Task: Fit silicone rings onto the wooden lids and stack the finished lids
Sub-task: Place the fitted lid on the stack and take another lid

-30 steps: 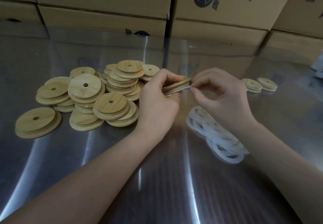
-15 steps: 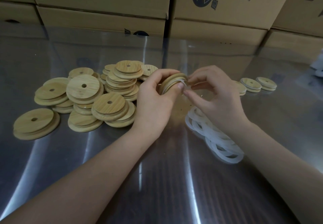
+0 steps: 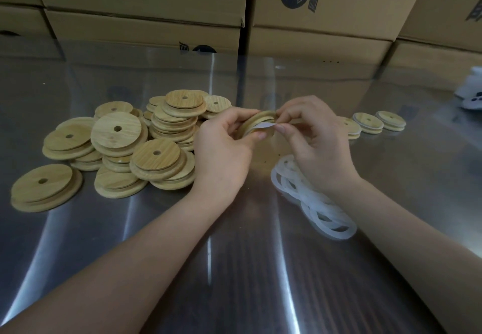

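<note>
My left hand grips a round wooden lid on edge above the steel table. My right hand pinches a white silicone ring against the lid's rim, the ring partly seated in its groove. A loose heap of bare wooden lids, each with a small centre hole, lies to the left. Several white silicone rings lie in a pile below my right hand. Three lids with rings fitted sit in a row to the right, the nearest partly hidden by my right hand.
Cardboard boxes stand stacked along the far edge of the shiny steel table. A white object lies at the right edge of view.
The lid has been turned from nearly flat to standing more on edge between my hands. My right fingers have shifted along its rim, and both hands have stayed close together.
</note>
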### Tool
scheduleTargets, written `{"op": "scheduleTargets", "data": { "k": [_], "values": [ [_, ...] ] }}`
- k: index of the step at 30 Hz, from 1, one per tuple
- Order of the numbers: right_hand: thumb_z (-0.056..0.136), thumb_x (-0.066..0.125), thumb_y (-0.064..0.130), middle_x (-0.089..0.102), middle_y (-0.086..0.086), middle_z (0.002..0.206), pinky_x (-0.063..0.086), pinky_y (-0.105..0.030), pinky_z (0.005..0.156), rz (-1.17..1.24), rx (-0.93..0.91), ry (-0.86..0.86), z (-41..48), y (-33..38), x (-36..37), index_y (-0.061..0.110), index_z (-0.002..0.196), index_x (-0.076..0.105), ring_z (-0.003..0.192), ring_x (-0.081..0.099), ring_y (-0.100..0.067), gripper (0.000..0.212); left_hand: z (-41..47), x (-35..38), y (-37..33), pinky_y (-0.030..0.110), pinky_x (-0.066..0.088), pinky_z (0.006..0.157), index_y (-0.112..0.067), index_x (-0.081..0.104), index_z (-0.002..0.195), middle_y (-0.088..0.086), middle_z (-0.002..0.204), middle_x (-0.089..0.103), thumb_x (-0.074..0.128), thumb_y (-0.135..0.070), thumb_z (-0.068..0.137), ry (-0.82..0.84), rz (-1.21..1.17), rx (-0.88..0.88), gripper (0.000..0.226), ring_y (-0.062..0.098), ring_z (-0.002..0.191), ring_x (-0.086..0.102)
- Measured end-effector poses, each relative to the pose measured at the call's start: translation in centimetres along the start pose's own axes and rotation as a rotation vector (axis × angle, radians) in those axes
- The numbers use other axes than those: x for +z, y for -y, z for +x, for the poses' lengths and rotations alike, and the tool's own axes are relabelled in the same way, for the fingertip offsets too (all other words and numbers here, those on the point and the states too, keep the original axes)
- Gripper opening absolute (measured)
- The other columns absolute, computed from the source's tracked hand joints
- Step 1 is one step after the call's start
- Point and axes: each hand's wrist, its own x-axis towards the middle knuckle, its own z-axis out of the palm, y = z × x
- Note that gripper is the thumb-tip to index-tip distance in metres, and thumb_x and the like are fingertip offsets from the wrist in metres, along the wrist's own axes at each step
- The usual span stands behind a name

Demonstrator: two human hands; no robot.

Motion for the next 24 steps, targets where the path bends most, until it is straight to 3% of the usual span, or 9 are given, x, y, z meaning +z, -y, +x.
{"op": "scheduleTargets", "data": {
  "k": [4,12,14,18,24],
  "values": [
    [0.084,0.067,-0.007,0.062,-0.012,0.091,0.043,-0.012,0.078,0.035,0.045,0.008,0.01,0.01,0.05,-0.002,0.082,0.064,0.089,0.056,-0.013,0.006,0.04,-0.06,-0.08,0.025,0.056,0.085,-0.028,0.069,0.089,-0.010,0.087,0.072,0.077,0.001,0.077,0.001,0.033,0.014,0.033,0.004,0.087,0.069],
    [0.086,0.065,-0.003,0.061,-0.007,0.092,0.052,-0.036,0.078,0.156,0.166,0.025,0.09,-0.02,0.14,0.007,0.082,0.062,0.090,0.059,-0.015,0.011,0.23,-0.03,0.04,0.028,0.056,0.085,-0.026,0.069,0.086,-0.012,0.083,0.071,0.077,0.002,0.076,-0.003,0.077,0.023,0.031,0.005,0.085,0.069],
    [0.086,0.065,-0.004,0.060,-0.006,0.093,0.053,-0.033,0.079,0.191,0.190,0.026,0.13,0.00,0.13,0.010,0.083,0.061,0.090,0.059,-0.013,0.015,0.21,-0.03,0.07,0.028,0.056,0.085,-0.023,0.070,0.088,-0.012,0.083,0.070,0.077,0.002,0.076,-0.005,0.087,0.027,0.029,0.005,0.085,0.069],
    [0.085,0.066,-0.006,0.060,-0.006,0.093,0.046,-0.016,0.081,0.218,0.202,0.035,0.22,0.04,0.06,0.013,0.083,0.061,0.090,0.056,-0.003,0.019,0.13,-0.06,0.02,0.029,0.056,0.085,-0.029,0.067,0.084,-0.013,0.082,0.070,0.076,0.004,0.076,-0.005,0.094,0.038,0.035,0.004,0.084,0.068],
    [0.084,0.068,-0.005,0.062,-0.010,0.094,0.043,-0.010,0.081,0.201,0.191,0.050,0.34,-0.10,-0.27,0.009,0.081,0.063,0.092,0.057,0.000,0.015,0.10,-0.12,0.25,0.025,0.055,0.085,-0.024,0.070,0.087,-0.009,0.086,0.072,0.075,0.005,0.077,0.017,0.090,0.052,0.031,0.003,0.087,0.068]
  ]
}}
